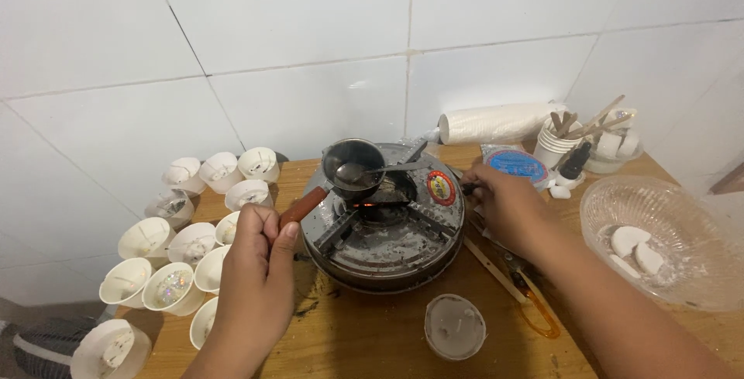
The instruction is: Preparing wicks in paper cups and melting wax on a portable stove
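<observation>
My left hand (256,270) grips the reddish-brown handle of a small dark metal pot (353,166), holding it over the glowing centre of a round metal stove (387,232). A metal spoon (372,170) rests inside the pot. At the stove's right side, my right hand (504,205) touches what looks like its knob; the fingertips are partly hidden. A white paper cup (455,326) filled with pale wax and a wick stands in front of the stove.
Several white paper cups (190,239) with wicks crowd the table's left side. A clear plastic bowl (659,232) with white wax chunks sits at right. Scissors with orange handles (527,294), a cup of wooden sticks (562,142), a cup stack (496,123) lie behind.
</observation>
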